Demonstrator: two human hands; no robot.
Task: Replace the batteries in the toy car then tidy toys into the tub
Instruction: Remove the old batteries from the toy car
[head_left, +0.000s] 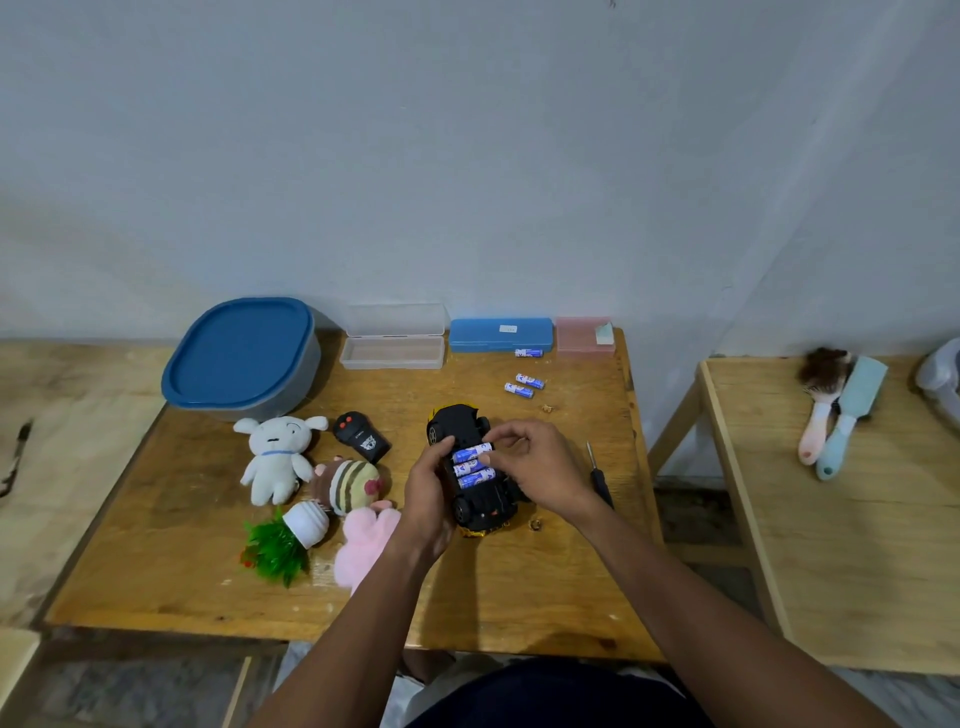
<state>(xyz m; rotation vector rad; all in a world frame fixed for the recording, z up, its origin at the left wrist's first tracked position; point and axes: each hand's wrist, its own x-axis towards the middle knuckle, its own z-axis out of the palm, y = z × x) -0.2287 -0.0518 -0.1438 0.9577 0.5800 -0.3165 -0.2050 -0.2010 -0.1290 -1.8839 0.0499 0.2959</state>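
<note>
A black and yellow toy car (467, 423) lies upside down on the wooden table (197, 587). Its battery bay is uncovered and shows three blue and white batteries (470, 466). My left hand (428, 499) grips the car's left side. My right hand (540, 467) rests over the right side with its fingertips on the top battery. Three loose batteries (524, 385) lie further back on the table. The grey tub with a blue lid (241, 356) stands at the back left, lid on.
A white plush dog (278, 452), a black remote (361, 435), a striped plush, a pink plush and a small fake plant (280, 545) lie left of the car. A screwdriver (600, 480) lies to the right. Clear, blue and pink cases line the back edge.
</note>
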